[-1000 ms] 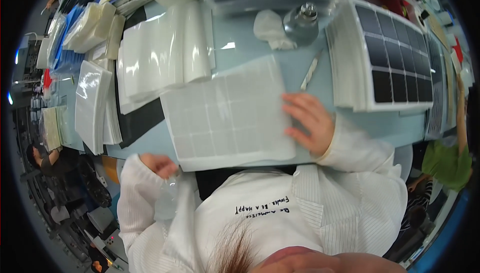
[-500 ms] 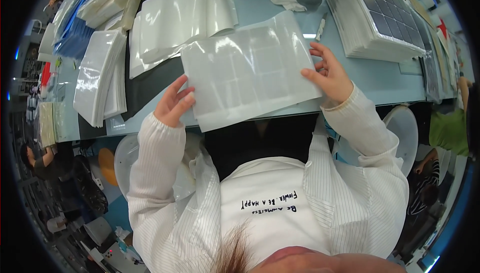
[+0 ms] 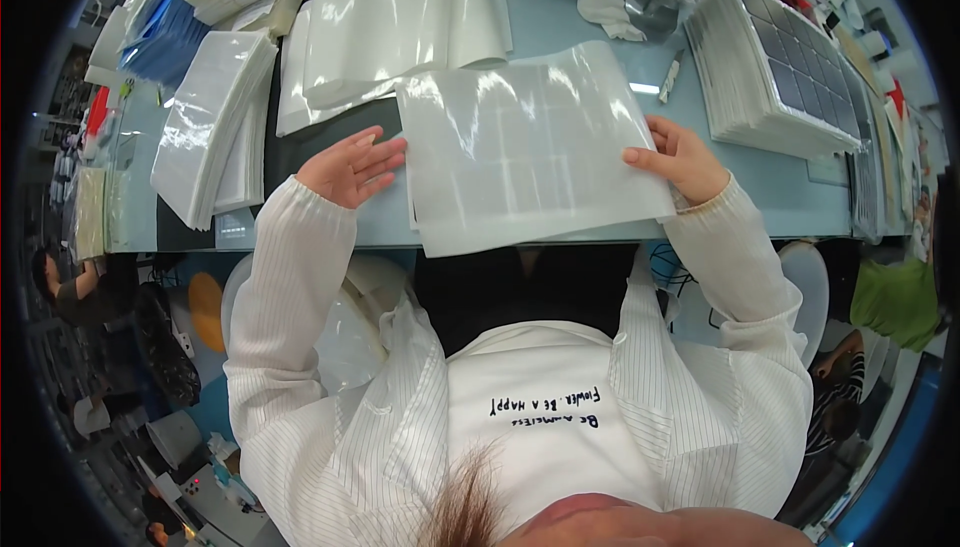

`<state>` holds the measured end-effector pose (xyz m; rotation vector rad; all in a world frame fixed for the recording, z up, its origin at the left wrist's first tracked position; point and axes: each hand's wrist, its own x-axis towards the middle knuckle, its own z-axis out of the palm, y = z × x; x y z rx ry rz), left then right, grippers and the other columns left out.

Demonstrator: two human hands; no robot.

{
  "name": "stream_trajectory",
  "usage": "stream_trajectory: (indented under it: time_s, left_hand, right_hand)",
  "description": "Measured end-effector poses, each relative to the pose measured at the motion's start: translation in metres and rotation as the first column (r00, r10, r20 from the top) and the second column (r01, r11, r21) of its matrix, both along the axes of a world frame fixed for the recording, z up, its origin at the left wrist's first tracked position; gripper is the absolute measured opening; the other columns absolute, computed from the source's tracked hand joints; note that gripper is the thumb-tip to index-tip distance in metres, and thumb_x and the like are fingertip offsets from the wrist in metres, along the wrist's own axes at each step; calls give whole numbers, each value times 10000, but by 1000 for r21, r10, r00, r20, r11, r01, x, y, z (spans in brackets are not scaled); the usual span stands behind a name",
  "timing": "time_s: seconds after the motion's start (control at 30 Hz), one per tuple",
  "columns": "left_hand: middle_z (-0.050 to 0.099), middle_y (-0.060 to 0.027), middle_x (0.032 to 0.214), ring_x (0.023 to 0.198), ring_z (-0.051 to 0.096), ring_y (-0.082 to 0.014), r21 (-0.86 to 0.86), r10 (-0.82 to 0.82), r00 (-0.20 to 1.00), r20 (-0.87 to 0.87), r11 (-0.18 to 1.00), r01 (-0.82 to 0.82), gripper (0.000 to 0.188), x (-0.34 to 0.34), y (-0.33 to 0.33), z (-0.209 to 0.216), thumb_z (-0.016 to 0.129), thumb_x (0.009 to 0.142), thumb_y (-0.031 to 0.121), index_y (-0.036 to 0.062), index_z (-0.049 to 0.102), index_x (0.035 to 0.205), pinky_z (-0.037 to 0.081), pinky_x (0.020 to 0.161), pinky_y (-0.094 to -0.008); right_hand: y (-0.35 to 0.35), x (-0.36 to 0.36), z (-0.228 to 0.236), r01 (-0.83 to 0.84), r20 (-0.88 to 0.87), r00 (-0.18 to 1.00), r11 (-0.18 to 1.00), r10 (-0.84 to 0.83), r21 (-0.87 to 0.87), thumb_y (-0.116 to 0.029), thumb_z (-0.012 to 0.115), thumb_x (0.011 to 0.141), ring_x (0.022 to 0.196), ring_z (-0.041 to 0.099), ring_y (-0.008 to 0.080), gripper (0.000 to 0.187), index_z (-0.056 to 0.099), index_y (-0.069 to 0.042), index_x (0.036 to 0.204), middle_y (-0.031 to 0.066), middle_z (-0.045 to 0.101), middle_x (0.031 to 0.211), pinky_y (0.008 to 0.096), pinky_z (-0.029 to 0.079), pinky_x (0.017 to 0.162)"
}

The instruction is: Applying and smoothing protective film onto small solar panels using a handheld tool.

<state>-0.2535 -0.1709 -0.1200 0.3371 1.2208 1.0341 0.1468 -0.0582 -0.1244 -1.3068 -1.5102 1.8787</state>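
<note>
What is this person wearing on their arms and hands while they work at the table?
Both arms are covered by long sleeves of a white coat with fine dark pinstripes, ending in snug gathered cuffs at the wrists. The left hand and the right hand are bare: no gloves, and no rings or watch that I can see. The coat hangs open over a white top with dark lettering on the chest.

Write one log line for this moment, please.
left hand: open, touching translucent sheet | right hand: gripping sheet edge | sheet: flat on table

Stack of dark-celled panels [image 3: 775,72] at right (pen [image 3: 670,77] beside); white sheet piles [image 3: 215,127] at left
</note>
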Motion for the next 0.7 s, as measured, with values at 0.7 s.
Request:
stream_trajectory:
  time_s: [0.7]
  left_hand:
    - [378,-127,1502,1383,364,-258,-20,-66,990,-121,998,64,633,12,2,3,591,949,275,57,324,1479,333,1100,-470]
  right_hand:
    - [-34,3,2,-475,513,837,718,190,509,-120,668,822,1428,232,414,648,357,82,1353,258,244,1533,420,300,1129]
